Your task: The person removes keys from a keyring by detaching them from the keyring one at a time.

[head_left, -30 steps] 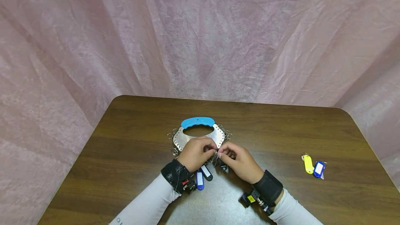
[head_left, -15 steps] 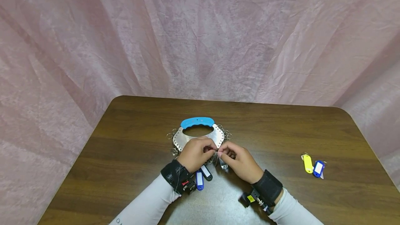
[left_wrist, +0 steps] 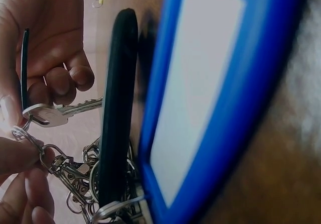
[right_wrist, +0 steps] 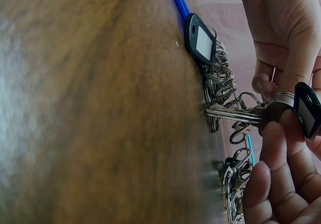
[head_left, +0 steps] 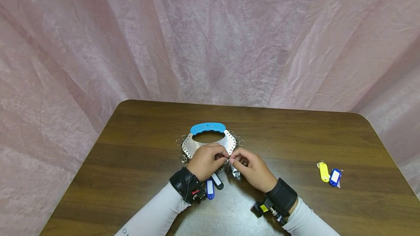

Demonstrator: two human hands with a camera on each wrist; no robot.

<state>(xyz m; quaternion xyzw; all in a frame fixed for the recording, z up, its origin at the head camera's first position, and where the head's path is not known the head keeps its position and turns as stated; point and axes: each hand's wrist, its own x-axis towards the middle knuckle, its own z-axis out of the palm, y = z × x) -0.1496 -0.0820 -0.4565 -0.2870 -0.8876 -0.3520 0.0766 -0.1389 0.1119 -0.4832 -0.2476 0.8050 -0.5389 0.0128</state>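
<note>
In the head view, my left hand (head_left: 207,160) and right hand (head_left: 254,170) meet at the front edge of a metal key holder plate (head_left: 224,142) with a blue grip (head_left: 207,128). Between their fingertips they pinch a small split key ring (left_wrist: 21,132). A silver key (right_wrist: 233,113) and a black key tag (right_wrist: 308,111) hang from it, beside my right fingers. Near my left fingertips, a snap clasp (left_wrist: 65,169) runs towards the plate. A blue key tag (head_left: 210,189) and another black tag (head_left: 217,181) lie beneath my left hand.
A yellow key tag (head_left: 323,172) and a blue one (head_left: 335,177) lie on the right side of the wooden table (head_left: 151,126). Metal rings and clasps (right_wrist: 220,78) crowd the plate's edge. Behind the table hangs a pink curtain (head_left: 210,39).
Both hands stay almost in place, with tiny fingertip shifts at the ring. The dark piece hanging under my right hand has turned and now shows a bright silvery face.
</note>
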